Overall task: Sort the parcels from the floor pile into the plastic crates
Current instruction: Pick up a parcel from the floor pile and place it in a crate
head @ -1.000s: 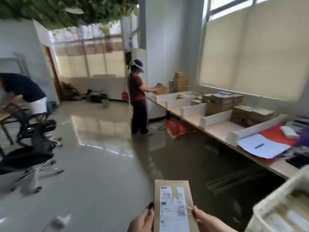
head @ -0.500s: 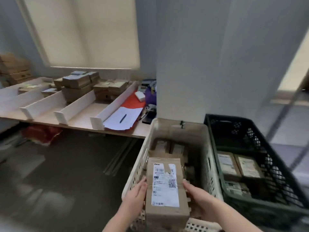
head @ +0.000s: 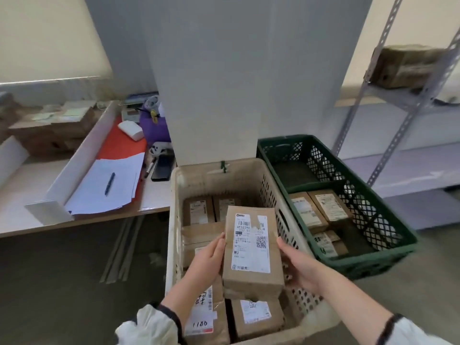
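I hold a brown cardboard parcel (head: 251, 247) with a white shipping label between both hands, label up, above the cream plastic crate (head: 267, 181). My left hand (head: 207, 260) presses its left side and my right hand (head: 297, 263) its right side. Several labelled parcels lie inside the cream crate beneath it. The dark green crate (head: 373, 215) stands right beside the cream one and holds three parcels (head: 321, 210) in its near half.
A long table (head: 154, 197) at the left carries white dividers, stacked boxes, papers with a pen (head: 109, 183), a red folder and a phone. A grey pillar (head: 249, 78) rises behind the crates. Metal shelving (head: 403, 100) with a wrapped bundle stands right.
My view swung from the open room to the crates. The parcel stayed in both hands and now hangs farther over the cream crate.
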